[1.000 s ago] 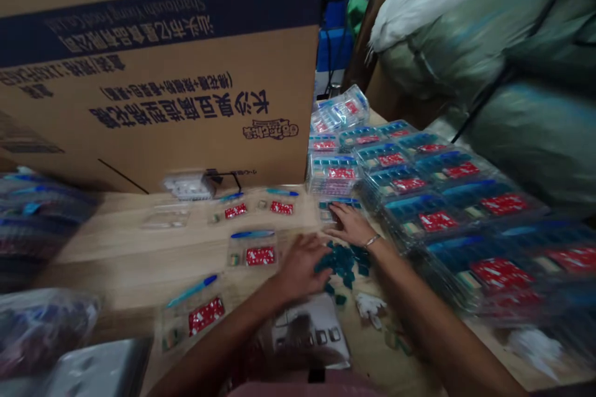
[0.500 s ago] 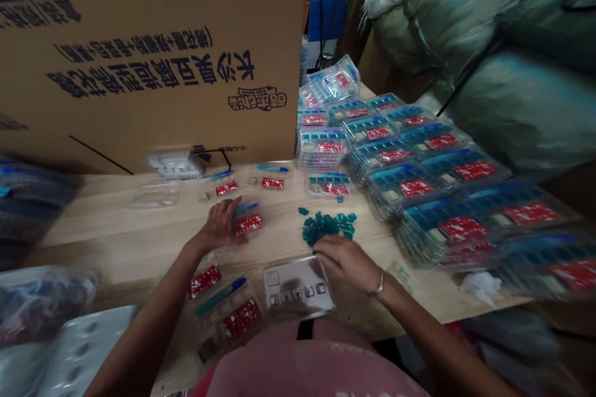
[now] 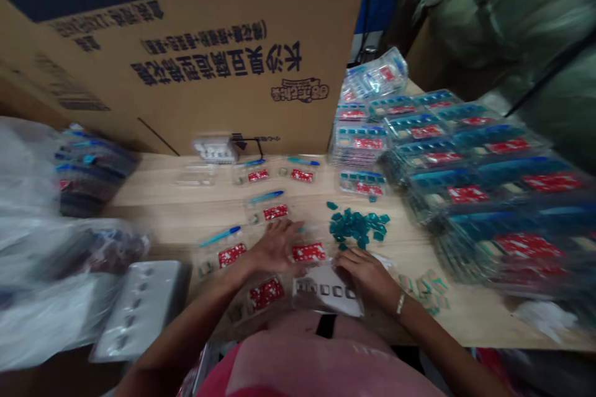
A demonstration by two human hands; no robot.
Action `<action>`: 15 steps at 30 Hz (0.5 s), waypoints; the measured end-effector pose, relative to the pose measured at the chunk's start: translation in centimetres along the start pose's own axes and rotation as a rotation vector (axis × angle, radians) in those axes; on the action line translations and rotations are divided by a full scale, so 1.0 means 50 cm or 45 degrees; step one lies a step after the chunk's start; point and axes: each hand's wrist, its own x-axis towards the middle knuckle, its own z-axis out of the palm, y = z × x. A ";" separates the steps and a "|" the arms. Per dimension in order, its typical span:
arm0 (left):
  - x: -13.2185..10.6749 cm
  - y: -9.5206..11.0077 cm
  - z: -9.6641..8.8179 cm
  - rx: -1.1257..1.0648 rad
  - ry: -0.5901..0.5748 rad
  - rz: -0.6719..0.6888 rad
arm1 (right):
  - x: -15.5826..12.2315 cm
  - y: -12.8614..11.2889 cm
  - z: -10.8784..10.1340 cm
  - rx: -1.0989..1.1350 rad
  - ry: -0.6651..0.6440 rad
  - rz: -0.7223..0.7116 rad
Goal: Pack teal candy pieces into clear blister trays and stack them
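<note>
A pale wood worktop (image 3: 162,198) is shown, with most of its back edge blocked off by a massive carton (image 3: 200,74), print upside down. The whole right side is taken up by stacked packs (image 3: 465,183), piled up toward the back right corner. Over toward the left edge, a grey panel (image 3: 142,298) with a row of dimples can be spotted.

The right hand (image 3: 370,276) is rested at the top right corner of a sheet (image 3: 323,298) with square cut-outs, laid mid front edge. Its fingers are bunched and curled; whether anything's pinched can't be made out. The left hand (image 3: 274,248) is held roughly half open, fingers and thumb parted, at the left end of a clear tray (image 3: 314,237) just behind the sheet, red packet (image 3: 308,253) inside. Too blurry to tell if it's actually gripped.

More trays are spread toward the back edge, several with a blue pen (image 3: 265,196). Teal chips (image 3: 356,226) are heaped behind the right hand, and pale bits (image 3: 423,288) are strewn to its right, nearer the front edge.
</note>
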 end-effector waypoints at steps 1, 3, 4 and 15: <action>0.011 0.005 0.016 0.002 0.012 -0.018 | -0.009 0.000 0.005 0.011 0.042 -0.013; 0.033 0.007 0.031 0.038 0.055 -0.045 | -0.023 -0.001 0.011 0.027 0.095 -0.046; 0.039 0.006 0.032 0.062 0.071 -0.061 | -0.028 -0.001 0.011 0.032 0.106 -0.061; -0.335 0.013 0.116 0.161 0.882 -0.829 | 0.048 -0.116 -0.001 0.219 -0.061 -0.187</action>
